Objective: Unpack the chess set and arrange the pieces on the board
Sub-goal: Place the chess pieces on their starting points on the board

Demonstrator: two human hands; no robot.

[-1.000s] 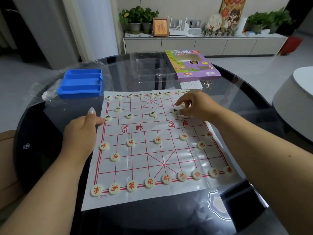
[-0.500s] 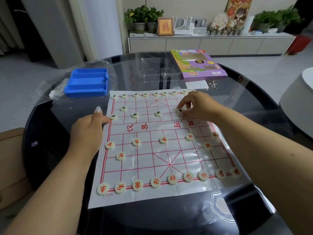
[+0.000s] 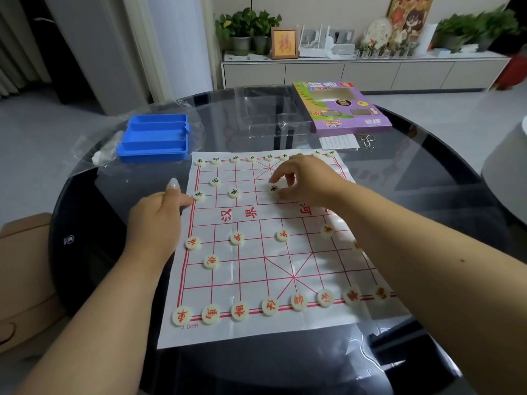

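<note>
Head view: the paper board (image 3: 256, 275) lies flat on the dark round table (image 3: 85, 223), and nearly every piece already stands on a crossing. The red rank runs along the 6 o'clock edge, and the green-lettered rank lines the 12 o'clock edge.

The right hand (image 3: 305, 181) reaches in from 4 o'clock, its fingers curled down over the middle green soldier (image 3: 273, 189). The fingertips sit at the disc, apparently pinching its rim, though the contact itself is too small to confirm. The left hand (image 3: 155, 220) rests at 9 o'clock, its thumb up and a fingertip touching the edge soldier (image 3: 198, 195) at the board's left border.

Judging by the layout, the step in hand is squaring up the green soldier row. The sheet is thin and probably slides easily on the glossy top, so weight from the left hand would help stop it creeping. The disc should be nudged in small slides until its centre covers the line crossing, instead of lifting it and risking a knock to the next soldier (image 3: 234, 193) at its 9 o'clock. The right forearm hangs low over the red pieces at 3 o'clock, so the wrist should lift clear when it draws back.

The blue tray (image 3: 155, 138) at 10 o'clock and the purple box (image 3: 342, 109) at 1 o'clock sit off the board
</note>
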